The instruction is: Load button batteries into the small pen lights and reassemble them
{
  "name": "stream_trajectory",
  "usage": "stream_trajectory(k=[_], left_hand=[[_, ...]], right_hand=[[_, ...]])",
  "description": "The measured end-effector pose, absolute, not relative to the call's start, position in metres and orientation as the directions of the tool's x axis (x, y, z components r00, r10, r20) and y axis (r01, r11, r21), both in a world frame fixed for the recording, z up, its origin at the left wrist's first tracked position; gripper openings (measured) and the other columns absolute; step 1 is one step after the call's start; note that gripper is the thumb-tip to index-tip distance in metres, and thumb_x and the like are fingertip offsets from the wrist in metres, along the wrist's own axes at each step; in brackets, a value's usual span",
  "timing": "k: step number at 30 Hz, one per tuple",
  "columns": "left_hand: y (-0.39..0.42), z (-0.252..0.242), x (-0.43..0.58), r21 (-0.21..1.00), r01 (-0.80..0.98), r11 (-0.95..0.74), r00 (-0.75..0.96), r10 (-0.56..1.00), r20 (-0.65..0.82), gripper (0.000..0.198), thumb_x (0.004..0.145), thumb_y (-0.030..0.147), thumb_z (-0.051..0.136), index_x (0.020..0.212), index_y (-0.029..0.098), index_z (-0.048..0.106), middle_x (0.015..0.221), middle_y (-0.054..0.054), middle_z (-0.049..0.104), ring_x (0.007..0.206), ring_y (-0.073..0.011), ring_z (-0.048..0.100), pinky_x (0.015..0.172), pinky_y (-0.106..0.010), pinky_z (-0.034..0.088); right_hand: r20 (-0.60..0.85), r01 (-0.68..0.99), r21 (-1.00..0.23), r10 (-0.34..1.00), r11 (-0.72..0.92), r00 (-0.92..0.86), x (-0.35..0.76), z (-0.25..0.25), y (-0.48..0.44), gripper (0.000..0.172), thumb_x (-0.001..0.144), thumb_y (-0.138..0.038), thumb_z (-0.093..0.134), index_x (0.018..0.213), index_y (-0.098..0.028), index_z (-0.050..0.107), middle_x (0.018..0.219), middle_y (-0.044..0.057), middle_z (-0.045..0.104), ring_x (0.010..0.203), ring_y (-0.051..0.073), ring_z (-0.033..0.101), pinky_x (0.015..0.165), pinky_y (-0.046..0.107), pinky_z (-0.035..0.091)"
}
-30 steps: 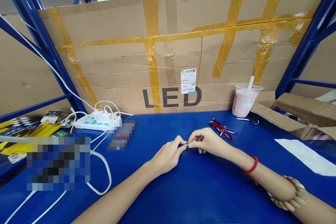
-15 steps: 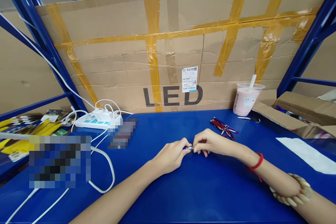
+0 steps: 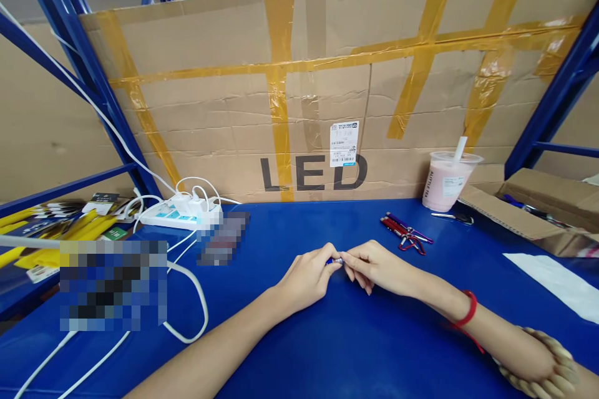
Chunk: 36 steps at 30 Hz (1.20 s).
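Observation:
Over the middle of the blue table, my left hand (image 3: pixel 306 277) pinches a small blue and silver piece (image 3: pixel 337 260) between thumb and fingers. Most of this piece is hidden by the fingers, so its kind cannot be made out. My right hand (image 3: pixel 374 267) meets it from the other side, with thumb and forefinger closed on the right end of the piece. The remaining fingers of the right hand are curled below. Behind the right hand lie red and purple metal sticks (image 3: pixel 406 228) with a red carabiner-like hook (image 3: pixel 412 244).
A cup of pink drink (image 3: pixel 447 182) with a straw stands at the back right, near a dark key-like object (image 3: pixel 463 219). An open carton (image 3: pixel 538 215) and white paper (image 3: pixel 552 280) are at right. A power strip (image 3: pixel 180 215) and white cables (image 3: pixel 203 305) occupy the left.
The right hand has turned slightly, its fingers now lower and closer together at the piece. The left hand keeps its pinch. The whole view has shifted a little.

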<state>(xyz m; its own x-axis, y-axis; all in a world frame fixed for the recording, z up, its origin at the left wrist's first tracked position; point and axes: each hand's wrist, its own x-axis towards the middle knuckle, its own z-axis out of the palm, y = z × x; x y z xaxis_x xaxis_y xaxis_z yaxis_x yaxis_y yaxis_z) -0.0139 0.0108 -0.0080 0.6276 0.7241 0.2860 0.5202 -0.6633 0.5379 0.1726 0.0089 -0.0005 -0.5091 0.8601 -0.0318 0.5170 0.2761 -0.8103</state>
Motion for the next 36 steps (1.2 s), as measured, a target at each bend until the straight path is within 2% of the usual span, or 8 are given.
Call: stream_trajectory(k=[6, 11, 16, 19, 22, 26, 31, 36], left_hand=[[0.009, -0.005, -0.014, 0.578, 0.51, -0.637, 0.647, 0.727, 0.23, 0.018, 0.093, 0.027, 0.034, 0.108, 0.025, 0.043, 0.103, -0.001, 0.063, 0.092, -0.0188, 0.061, 0.074, -0.028, 0.044], [0.01, -0.006, -0.013, 0.584, 0.515, -0.628, 0.605, 0.749, 0.271, 0.016, 0.092, 0.027, 0.035, 0.104, 0.024, 0.046, 0.105, -0.002, 0.063, 0.097, -0.0193, 0.059, 0.077, -0.029, 0.043], [0.018, -0.012, -0.013, 0.644, 0.486, -0.591, 0.545, 0.781, 0.305, 0.017, 0.092, 0.029, 0.035, 0.103, 0.023, 0.047, 0.088, 0.0, 0.063, 0.076, -0.0152, 0.059, 0.067, -0.025, 0.042], [0.023, -0.017, -0.012, 0.683, 0.458, -0.569, 0.512, 0.797, 0.321, 0.018, 0.092, 0.029, 0.037, 0.103, 0.023, 0.049, 0.074, 0.002, 0.058, 0.065, -0.0123, 0.054, 0.063, -0.023, 0.04], [0.025, -0.018, -0.012, 0.727, 0.401, -0.557, 0.486, 0.803, 0.346, 0.017, 0.091, 0.028, 0.038, 0.101, 0.021, 0.05, 0.067, 0.003, 0.052, 0.06, -0.0106, 0.049, 0.062, -0.022, 0.038], [0.025, -0.015, -0.012, 0.781, 0.343, -0.522, 0.434, 0.825, 0.361, 0.016, 0.09, 0.026, 0.039, 0.097, 0.017, 0.05, 0.062, 0.004, 0.048, 0.061, -0.0102, 0.048, 0.064, -0.021, 0.037], [0.024, -0.014, -0.012, 0.787, 0.388, -0.48, 0.437, 0.847, 0.302, 0.018, 0.09, 0.029, 0.038, 0.098, 0.019, 0.05, 0.062, 0.005, 0.049, 0.06, -0.0104, 0.048, 0.062, -0.022, 0.036], [0.023, -0.014, -0.012, 0.764, 0.396, -0.509, 0.48, 0.824, 0.3, 0.019, 0.091, 0.029, 0.037, 0.1, 0.02, 0.051, 0.064, 0.005, 0.051, 0.06, -0.0098, 0.048, 0.064, -0.022, 0.037]], right_hand=[[-0.087, 0.552, -0.794, 0.852, 0.254, -0.517, 0.176, -0.001, 0.007, 0.059, 0.086, -0.062, 0.031, 0.067, -0.011, 0.053, 0.052, 0.002, 0.053, 0.044, 0.008, 0.053, 0.047, 0.017, 0.041], [-0.035, 0.621, -0.706, 0.859, 0.341, -0.511, 0.175, 0.006, 0.004, 0.058, 0.09, -0.058, 0.024, 0.073, -0.013, 0.055, 0.058, 0.001, 0.057, 0.048, 0.007, 0.054, 0.054, 0.017, 0.042], [0.025, 0.734, -0.559, 0.893, 0.385, -0.449, 0.176, 0.015, 0.006, 0.052, 0.092, -0.053, 0.027, 0.076, -0.017, 0.061, 0.06, -0.001, 0.06, 0.05, 0.007, 0.056, 0.057, 0.017, 0.039], [0.062, 0.757, -0.527, 0.906, 0.387, -0.42, 0.179, 0.017, 0.009, 0.049, 0.091, -0.052, 0.029, 0.078, -0.018, 0.062, 0.062, -0.002, 0.06, 0.05, 0.006, 0.056, 0.056, 0.017, 0.039], [0.221, 0.774, -0.456, 0.898, 0.439, -0.38, 0.182, 0.017, 0.011, 0.042, 0.087, -0.055, 0.039, 0.085, -0.021, 0.064, 0.076, -0.001, 0.063, 0.051, 0.006, 0.054, 0.055, 0.018, 0.038], [0.48, 0.762, -0.311, 0.786, 0.568, -0.39, 0.185, 0.015, 0.012, 0.037, 0.082, -0.055, 0.05, 0.093, -0.025, 0.068, 0.092, 0.001, 0.063, 0.059, 0.006, 0.054, 0.056, 0.017, 0.038], [0.533, 0.717, -0.143, 0.663, 0.682, -0.525, 0.189, 0.011, 0.014, 0.039, 0.089, -0.051, 0.04, 0.095, -0.028, 0.071, 0.09, 0.002, 0.063, 0.058, 0.005, 0.052, 0.054, 0.017, 0.036], [0.558, 0.693, -0.129, 0.63, 0.709, -0.541, 0.191, 0.012, 0.014, 0.037, 0.089, -0.049, 0.042, 0.095, -0.028, 0.072, 0.087, 0.002, 0.063, 0.057, 0.004, 0.051, 0.052, 0.016, 0.034]])
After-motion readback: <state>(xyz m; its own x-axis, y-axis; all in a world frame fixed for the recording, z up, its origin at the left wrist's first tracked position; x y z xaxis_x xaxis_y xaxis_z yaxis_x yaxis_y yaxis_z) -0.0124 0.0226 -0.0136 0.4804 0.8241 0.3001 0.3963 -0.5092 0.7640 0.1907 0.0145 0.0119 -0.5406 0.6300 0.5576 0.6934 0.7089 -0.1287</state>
